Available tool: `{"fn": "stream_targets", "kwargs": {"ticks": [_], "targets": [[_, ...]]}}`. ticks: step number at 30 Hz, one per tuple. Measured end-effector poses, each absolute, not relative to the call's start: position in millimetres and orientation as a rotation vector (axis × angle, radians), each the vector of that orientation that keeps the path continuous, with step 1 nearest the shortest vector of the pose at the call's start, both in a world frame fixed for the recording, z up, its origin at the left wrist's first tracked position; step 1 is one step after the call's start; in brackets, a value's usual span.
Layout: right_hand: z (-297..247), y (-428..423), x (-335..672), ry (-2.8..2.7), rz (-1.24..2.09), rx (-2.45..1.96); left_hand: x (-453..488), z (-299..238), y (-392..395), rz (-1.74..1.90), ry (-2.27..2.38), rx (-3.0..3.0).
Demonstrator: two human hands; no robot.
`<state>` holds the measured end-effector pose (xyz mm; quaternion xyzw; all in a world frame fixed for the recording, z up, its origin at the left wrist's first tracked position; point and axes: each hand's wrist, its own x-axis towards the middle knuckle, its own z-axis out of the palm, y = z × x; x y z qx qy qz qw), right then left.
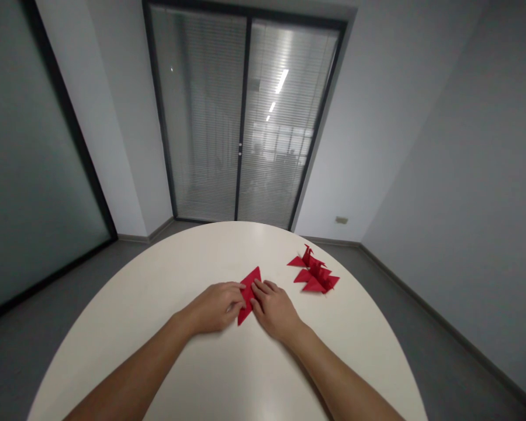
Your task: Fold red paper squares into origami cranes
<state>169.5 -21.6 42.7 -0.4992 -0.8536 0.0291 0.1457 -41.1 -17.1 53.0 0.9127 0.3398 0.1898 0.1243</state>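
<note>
A folded piece of red origami paper (248,294) lies on the white table, its long shape tapering to a point at the top and at the bottom. My left hand (217,306) closes on its left edge, thumb and fingertips pinched together there. From the other side my right hand (277,311) grips the right edge, with fingertips pressed onto the paper's face. Fingers cover part of both edges, so the folds under them are hidden. To the right of my hands stand several folded red paper cranes (318,279), clustered close together.
The round white table (193,251) has its curved far edge in front of me. Beyond it are a glass door with blinds (210,117), grey walls, and a wall socket (341,220). A frosted glass panel (35,164) stands at the left.
</note>
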Motion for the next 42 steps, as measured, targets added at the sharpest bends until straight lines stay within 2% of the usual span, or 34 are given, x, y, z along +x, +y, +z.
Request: {"fn": "stream_targets", "kwargs": {"ticks": [5, 9, 17, 26, 33, 42], "targets": [[37, -12, 181, -2.530, 0.174, -1.240, -37, 41, -13, 0.649, 0.969, 2.544], [34, -12, 183, -2.548, 0.263, -1.288, -39, 34, -10, 0.753, 0.890, 2.559], [35, -14, 186, -2.618, 0.412, -1.324, -44, 33, -7, 0.602, 0.952, 2.606], [41, -14, 194, -2.675, 0.581, -1.246, -43, 34, -8, 0.616, 1.020, 2.672], [59, -21, 187, -2.616, 0.416, -0.931, -38, 38, -10, 0.655, 1.260, 2.683], [55, -9, 195, -2.607, 0.293, -0.970, -42, 40, -13, 0.590, 1.217, 2.711]]}}
